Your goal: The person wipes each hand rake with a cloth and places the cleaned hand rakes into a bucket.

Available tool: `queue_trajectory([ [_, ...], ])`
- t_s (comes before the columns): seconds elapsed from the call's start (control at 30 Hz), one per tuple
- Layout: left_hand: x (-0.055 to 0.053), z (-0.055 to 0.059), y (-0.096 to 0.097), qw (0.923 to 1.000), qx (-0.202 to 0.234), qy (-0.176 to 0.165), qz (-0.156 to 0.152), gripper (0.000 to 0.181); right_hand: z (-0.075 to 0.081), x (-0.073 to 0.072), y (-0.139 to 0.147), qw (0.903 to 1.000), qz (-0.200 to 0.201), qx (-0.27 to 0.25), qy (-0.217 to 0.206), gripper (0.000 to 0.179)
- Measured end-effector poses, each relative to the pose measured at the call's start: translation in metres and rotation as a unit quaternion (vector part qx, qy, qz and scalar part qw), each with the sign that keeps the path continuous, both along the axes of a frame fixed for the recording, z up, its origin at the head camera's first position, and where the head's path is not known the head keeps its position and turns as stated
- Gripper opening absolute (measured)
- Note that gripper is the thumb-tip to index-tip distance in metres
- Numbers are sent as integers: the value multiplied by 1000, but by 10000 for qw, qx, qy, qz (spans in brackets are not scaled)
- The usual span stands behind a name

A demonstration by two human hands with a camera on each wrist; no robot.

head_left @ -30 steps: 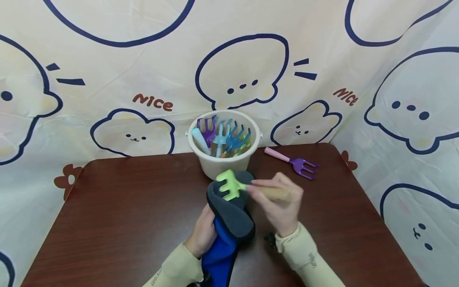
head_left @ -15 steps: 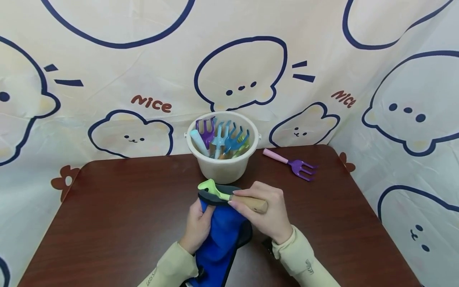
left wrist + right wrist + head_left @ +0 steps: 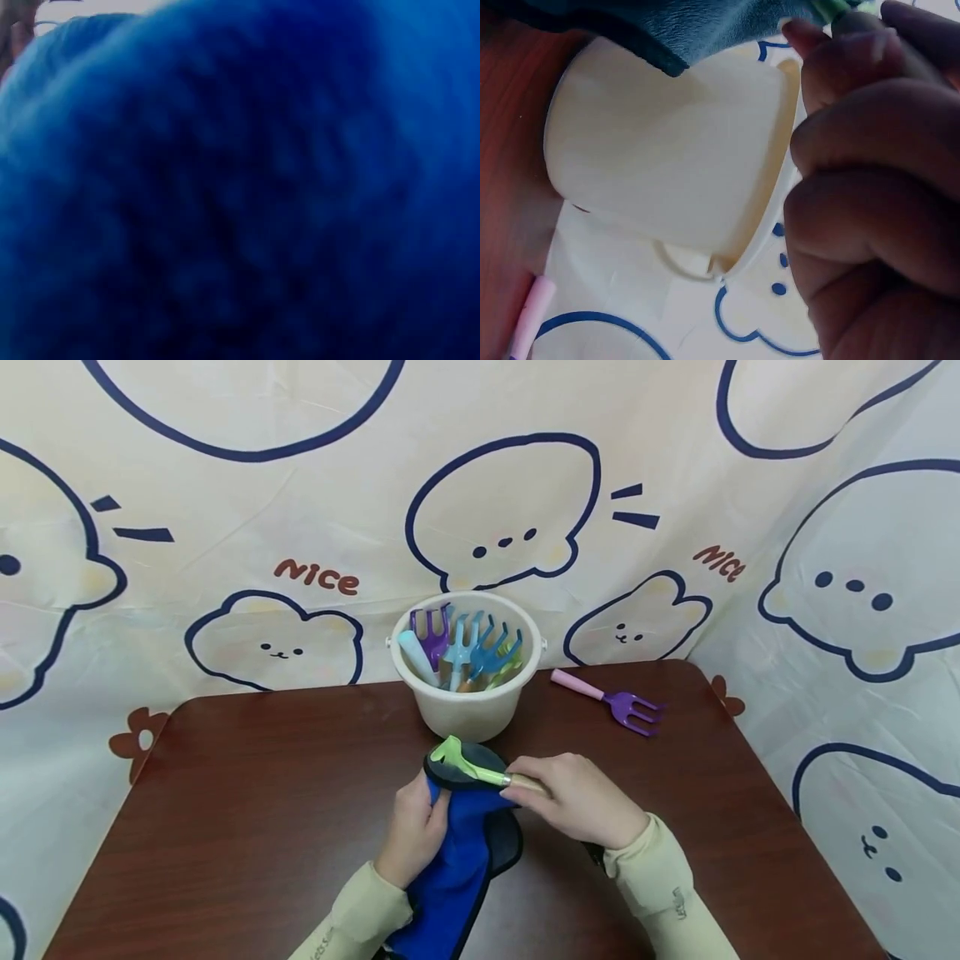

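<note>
My left hand (image 3: 411,828) grips the upper edge of a blue cloth (image 3: 453,868) with black trim and a dark grey reverse, thumb on the blue side. A small green hand rake (image 3: 471,768) with a wooden handle lies against the grey part. Curled round that handle is my right hand (image 3: 581,800), its fingers also showing in the right wrist view. The rake's head points left, and its tines are partly hidden by the angle and the cloth. Blurred blue cloth (image 3: 240,180) fills almost all of the left wrist view.
Just beyond my hands stands a white bucket (image 3: 467,714) with several small purple, blue and green garden tools. To its right, a purple fork (image 3: 630,710) with a pink handle lies on the brown table (image 3: 285,793). A printed curtain (image 3: 277,510) hangs behind the table.
The cloth has been folded over so more blue faces up. The rake has turned from tines-flat to edge-on, and my right hand has shifted back along the handle to the right.
</note>
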State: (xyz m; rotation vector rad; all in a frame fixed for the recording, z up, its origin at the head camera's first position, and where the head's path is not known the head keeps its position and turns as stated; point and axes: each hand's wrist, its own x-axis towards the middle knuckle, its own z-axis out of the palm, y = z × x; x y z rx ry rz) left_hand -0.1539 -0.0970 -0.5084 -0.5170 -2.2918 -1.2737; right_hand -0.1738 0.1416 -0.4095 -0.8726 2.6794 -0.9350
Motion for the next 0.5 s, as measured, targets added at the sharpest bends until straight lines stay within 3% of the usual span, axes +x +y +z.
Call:
queue_trajectory([
  [0.17, 3, -1, 4, 9973, -589, 426, -67, 37, 4, -6, 16, 9990, 124, -182, -401, 17],
  [0.4, 4, -4, 8, 9926, -616, 1033, -169, 43, 10, -9, 32, 9988, 171, -180, -433, 24],
  [0.5, 2, -3, 4, 9956, -341, 876, -50, 37, 13, -11, 47, 9994, -213, -120, -227, 23],
])
